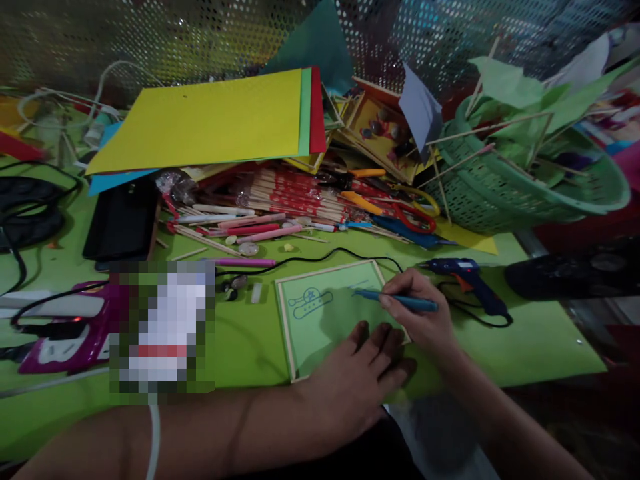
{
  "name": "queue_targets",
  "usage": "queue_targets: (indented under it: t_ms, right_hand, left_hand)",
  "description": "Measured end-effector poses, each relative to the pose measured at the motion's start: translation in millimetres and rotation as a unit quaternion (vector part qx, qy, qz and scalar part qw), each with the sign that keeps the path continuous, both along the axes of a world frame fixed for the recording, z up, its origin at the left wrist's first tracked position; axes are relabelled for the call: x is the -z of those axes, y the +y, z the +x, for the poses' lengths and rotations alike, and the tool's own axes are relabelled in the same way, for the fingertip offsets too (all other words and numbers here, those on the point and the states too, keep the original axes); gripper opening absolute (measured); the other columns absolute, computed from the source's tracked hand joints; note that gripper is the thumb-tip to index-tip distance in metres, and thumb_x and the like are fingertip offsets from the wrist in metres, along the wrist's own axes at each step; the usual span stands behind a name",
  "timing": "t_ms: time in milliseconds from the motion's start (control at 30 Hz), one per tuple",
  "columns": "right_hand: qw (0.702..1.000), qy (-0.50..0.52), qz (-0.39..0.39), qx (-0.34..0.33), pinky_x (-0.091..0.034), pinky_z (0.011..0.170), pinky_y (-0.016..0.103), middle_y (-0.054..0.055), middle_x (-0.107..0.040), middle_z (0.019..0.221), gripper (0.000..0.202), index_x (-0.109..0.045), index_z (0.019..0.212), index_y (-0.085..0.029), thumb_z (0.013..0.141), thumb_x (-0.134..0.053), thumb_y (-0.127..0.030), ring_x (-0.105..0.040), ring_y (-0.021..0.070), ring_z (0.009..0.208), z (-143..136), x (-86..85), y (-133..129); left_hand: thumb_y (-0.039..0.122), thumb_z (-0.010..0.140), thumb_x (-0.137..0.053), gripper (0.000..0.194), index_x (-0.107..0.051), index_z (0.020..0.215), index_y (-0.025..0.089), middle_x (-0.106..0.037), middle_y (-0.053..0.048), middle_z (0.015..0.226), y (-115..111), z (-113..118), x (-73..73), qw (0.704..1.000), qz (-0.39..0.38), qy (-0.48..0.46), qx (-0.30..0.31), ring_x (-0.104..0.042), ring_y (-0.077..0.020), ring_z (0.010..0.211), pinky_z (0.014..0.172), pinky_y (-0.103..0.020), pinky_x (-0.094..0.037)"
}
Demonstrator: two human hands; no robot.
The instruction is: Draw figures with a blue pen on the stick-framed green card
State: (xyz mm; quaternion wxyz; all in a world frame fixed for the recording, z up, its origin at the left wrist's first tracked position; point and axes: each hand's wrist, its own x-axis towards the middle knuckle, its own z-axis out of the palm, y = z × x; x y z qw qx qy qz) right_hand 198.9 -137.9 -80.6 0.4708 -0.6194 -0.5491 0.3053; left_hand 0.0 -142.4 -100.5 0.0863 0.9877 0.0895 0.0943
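Observation:
A green sheet of paper point(315, 340) lies on the table, bordered by thin wooden sticks point(284, 327). Blue drawn outlines point(311, 301), one with a star in a circle, fill its left part, and short blue lines show near its top right. Between the fingers of my right hand point(420, 310) is a blue marker point(413, 302), its tip at or just over the sheet; contact is hard to tell. Flat across the sheet's lower edge rests my left hand point(357, 377), fingers stretched out and holding nothing. It hides the lower right part of the sheet.
Right of the sheet lies a blue glue gun point(463, 268) with its cable. Behind are scissors point(413, 217), bundled sticks point(295, 193), coloured paper point(215, 120) and a green basket point(465, 180). To the left are a black phone point(120, 220) and a purple power strip point(70, 333).

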Motion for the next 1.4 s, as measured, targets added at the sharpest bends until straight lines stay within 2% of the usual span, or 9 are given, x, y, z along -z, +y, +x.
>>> queue_targets:
  t_ms: [633,1400]
  right_hand:
    - [0.999,-0.042,-0.005,-0.013,-0.044,0.053,0.024,-0.002,-0.059,0.074,0.009,-0.062,0.085,-0.023,0.087,-0.071,-0.024,-0.053,0.0131,0.06,-5.9,-1.2,4.7]
    - [0.996,-0.088,-0.008,-0.02,-0.047,0.055,0.026,0.0,-0.063,0.073,0.009,-0.064,0.084,-0.023,0.087,-0.071,-0.028,-0.057,0.0147,0.062,-7.8,-1.4,7.8]
  left_hand:
    - [0.055,0.093,-0.063,0.074,-0.043,0.155,0.019,-0.042,-0.017,0.162,-0.9,1.2,-1.6,1.0,0.008,0.007,0.001,-0.038,-0.0338,0.149,0.119,-0.05,-0.029]
    - [0.051,0.098,-0.056,0.066,-0.043,0.154,0.019,-0.045,-0.016,0.16,1.9,-1.0,-6.7,1.0,0.011,0.016,0.006,-0.04,-0.0321,0.147,0.119,-0.049,-0.029]
